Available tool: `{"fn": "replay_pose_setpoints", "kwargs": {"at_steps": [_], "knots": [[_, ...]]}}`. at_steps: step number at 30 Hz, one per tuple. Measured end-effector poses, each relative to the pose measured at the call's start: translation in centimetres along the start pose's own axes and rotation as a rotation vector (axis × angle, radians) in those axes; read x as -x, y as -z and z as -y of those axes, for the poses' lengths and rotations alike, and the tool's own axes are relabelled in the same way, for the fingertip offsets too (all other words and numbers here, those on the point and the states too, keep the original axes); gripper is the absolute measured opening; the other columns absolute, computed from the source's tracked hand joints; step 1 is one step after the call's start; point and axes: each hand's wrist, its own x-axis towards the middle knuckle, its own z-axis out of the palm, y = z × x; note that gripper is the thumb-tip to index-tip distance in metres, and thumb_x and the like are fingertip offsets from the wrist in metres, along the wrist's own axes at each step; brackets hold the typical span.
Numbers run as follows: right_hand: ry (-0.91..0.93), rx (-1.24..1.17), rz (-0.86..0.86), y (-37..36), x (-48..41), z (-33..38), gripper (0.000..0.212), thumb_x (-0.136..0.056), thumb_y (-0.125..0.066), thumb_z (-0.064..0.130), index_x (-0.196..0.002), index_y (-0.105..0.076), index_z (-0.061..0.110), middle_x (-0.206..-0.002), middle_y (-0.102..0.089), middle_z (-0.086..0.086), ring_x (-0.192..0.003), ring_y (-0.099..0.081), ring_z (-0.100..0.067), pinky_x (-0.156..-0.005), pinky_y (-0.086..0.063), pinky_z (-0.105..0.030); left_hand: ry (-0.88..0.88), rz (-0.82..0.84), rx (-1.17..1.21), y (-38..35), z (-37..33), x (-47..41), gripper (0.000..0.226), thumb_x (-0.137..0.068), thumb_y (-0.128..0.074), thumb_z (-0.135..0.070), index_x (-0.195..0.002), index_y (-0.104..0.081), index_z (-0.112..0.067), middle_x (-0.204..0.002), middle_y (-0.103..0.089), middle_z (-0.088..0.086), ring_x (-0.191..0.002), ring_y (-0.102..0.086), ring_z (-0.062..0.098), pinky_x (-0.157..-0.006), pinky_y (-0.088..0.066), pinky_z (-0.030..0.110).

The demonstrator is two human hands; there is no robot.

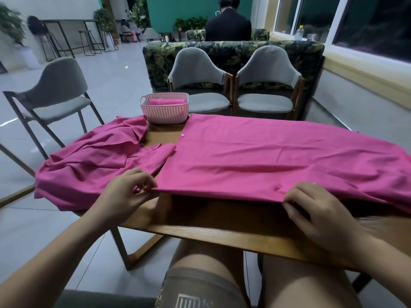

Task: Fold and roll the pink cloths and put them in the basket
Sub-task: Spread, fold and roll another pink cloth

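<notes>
A large pink cloth (266, 152) lies spread flat over the right and middle of the wooden table (213, 232). My left hand (126, 194) pinches its near left corner, lifted slightly off the table. My right hand (318, 210) pinches the near edge further right. A second pink cloth (89, 165) lies crumpled on the table's left side, hanging over the edge. A pale pink slotted basket (164, 108) stands at the far edge of the table with a rolled pink cloth (166, 101) inside.
Two grey chairs (200, 85) face the far side of the table and another grey chair (57, 90) stands to the left. A leaf-patterned sofa is behind them, where a person in black sits facing away. My knees are under the near edge.
</notes>
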Motion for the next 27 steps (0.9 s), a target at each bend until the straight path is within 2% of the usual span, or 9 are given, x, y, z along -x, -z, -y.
{"fn": "replay_pose_setpoints", "kwargs": {"at_steps": [2, 4, 7, 10, 14, 19, 23, 27], "knots": [[0.021, 0.033, -0.020, 0.4, -0.2, 0.6, 0.010, -0.100, -0.063, 0.017, -0.093, -0.068, 0.012, -0.093, -0.058, -0.001, -0.084, -0.057, -0.026, -0.080, -0.047, -0.040, -0.049, 0.013, -0.112, 0.4, 0.1, 0.1, 0.018, -0.081, -0.088, -0.028, -0.087, -0.072, -0.033, -0.089, -0.060, -0.015, -0.084, -0.056, 0.011, -0.071, -0.047, 0.032], [0.075, 0.055, 0.047, -0.2, 0.2, 1.0, 0.010, -0.101, -0.063, 0.018, -0.093, -0.069, 0.013, -0.092, -0.057, -0.001, -0.082, -0.057, -0.026, -0.078, -0.048, -0.040, -0.066, 0.075, -0.242, 0.2, 0.5, 0.5, 0.023, -0.081, -0.090, -0.027, -0.088, -0.070, -0.036, -0.093, -0.059, -0.018, -0.085, -0.052, 0.016, -0.071, -0.048, 0.040], [0.109, 0.040, 0.137, -1.7, 1.3, 1.3, 0.009, -0.102, -0.062, 0.018, -0.096, -0.069, 0.016, -0.092, -0.056, 0.001, -0.079, -0.056, -0.024, -0.073, -0.050, -0.040, 0.006, 0.154, -0.300, -0.1, 0.6, 1.1, 0.014, -0.080, -0.068, -0.034, -0.090, -0.064, -0.041, -0.098, -0.058, -0.022, -0.091, -0.049, 0.014, -0.078, -0.046, 0.046], [0.079, 0.020, 0.129, -2.0, 1.5, 1.4, 0.010, -0.103, -0.060, 0.020, -0.100, -0.070, 0.018, -0.092, -0.056, 0.002, -0.079, -0.056, -0.022, -0.071, -0.049, -0.037, -0.007, 0.212, -0.253, -1.1, -0.5, 1.2, 0.026, -0.074, -0.061, -0.038, -0.099, -0.062, -0.045, -0.104, -0.056, -0.027, -0.098, -0.051, 0.009, -0.084, -0.044, 0.043], [0.033, -0.022, 0.143, -1.5, 1.6, 1.6, 0.010, -0.104, -0.063, 0.027, -0.104, -0.070, 0.021, -0.097, -0.059, 0.005, -0.086, -0.059, -0.020, -0.077, -0.050, -0.037, -0.096, 0.251, -0.201, -3.4, -3.3, 0.3, 0.025, -0.079, -0.063, -0.052, -0.103, -0.060, -0.048, -0.106, -0.055, -0.028, -0.104, -0.049, 0.004, -0.088, -0.040, 0.038], [-0.125, -0.042, 0.068, 1.2, 2.8, 0.1, 0.002, -0.098, -0.070, 0.020, -0.100, -0.070, 0.020, -0.097, -0.061, 0.007, -0.087, -0.062, -0.018, -0.077, -0.052, -0.038, -0.209, 0.247, -0.099, -7.5, -7.9, -2.2, 0.029, -0.082, -0.062, -0.062, -0.102, -0.063, -0.042, -0.102, -0.055, -0.026, -0.100, -0.050, 0.002, -0.088, -0.042, 0.038], [-0.283, 0.011, 0.014, 4.3, 5.4, -2.4, 0.003, -0.097, -0.071, 0.017, -0.100, -0.071, 0.019, -0.096, -0.060, 0.008, -0.086, -0.061, -0.014, -0.078, -0.052, -0.038, -0.311, 0.241, -0.032, -10.6, -11.5, -4.2, 0.024, -0.089, -0.062, -0.058, -0.104, -0.064, -0.039, -0.102, -0.058, -0.022, -0.099, -0.052, 0.002, -0.087, -0.044, 0.036], [-0.480, 0.116, -0.041, 7.4, 9.2, -5.9, 0.006, -0.096, -0.071, 0.020, -0.101, -0.069, 0.024, -0.099, -0.060, 0.012, -0.089, -0.061, -0.013, -0.075, -0.053, -0.041, -0.386, 0.236, -0.012, -14.0, -14.6, -6.1, 0.020, -0.088, -0.065, -0.053, -0.102, -0.064, -0.038, -0.098, -0.058, -0.021, -0.094, -0.053, 0.004, -0.082, -0.048, 0.041]]}}
